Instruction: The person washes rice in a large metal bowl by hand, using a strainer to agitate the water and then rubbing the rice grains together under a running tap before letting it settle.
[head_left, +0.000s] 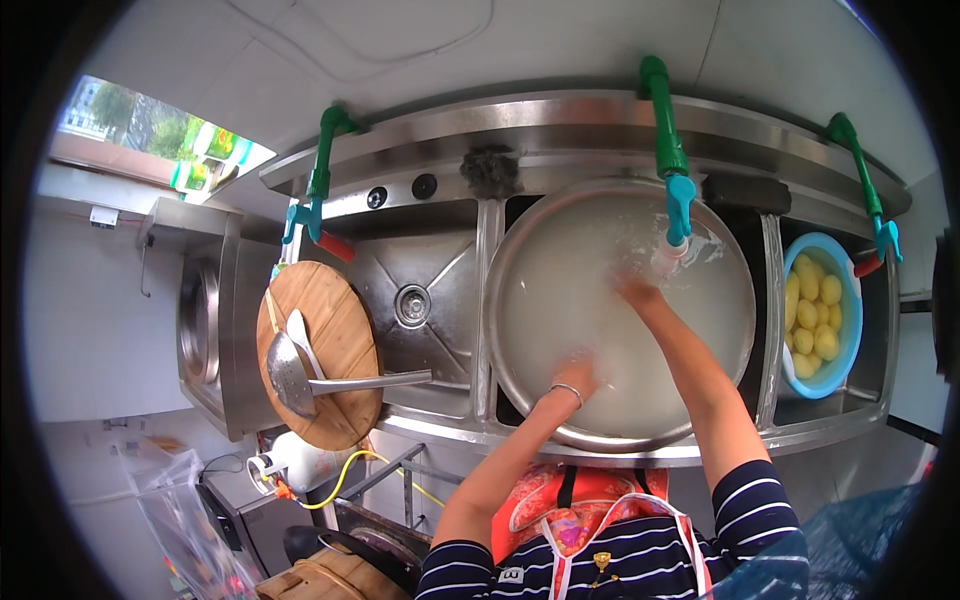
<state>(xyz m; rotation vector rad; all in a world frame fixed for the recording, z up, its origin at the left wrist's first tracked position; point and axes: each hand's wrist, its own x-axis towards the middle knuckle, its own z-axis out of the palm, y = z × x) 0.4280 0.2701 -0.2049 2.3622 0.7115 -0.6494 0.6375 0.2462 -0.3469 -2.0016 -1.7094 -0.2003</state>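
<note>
Both of my hands are in a large round metal basin point(540, 400) of cloudy, whitish water, set over the middle sink. My left hand point(577, 374), with a bracelet at the wrist, dips in near the basin's front; its fingers are smeared by motion and partly under water. Farther back and to the right, my right hand point(630, 284) is also blurred at the water's surface. What either hand touches below the water is hidden. Just right of it, the green tap point(664, 130) with a blue handle point(680, 205) hangs over the basin, its spout close to the rippling water.
On the left, a round wooden board point(345, 335) carries a metal skimmer point(290, 375) and a white spoon point(300, 335), beside a sink with a drain point(412, 305). A blue tub point(855, 320) of peeled potatoes point(815, 315) stands in the right sink. A dark scouring pad point(490, 172) lies on the back ledge.
</note>
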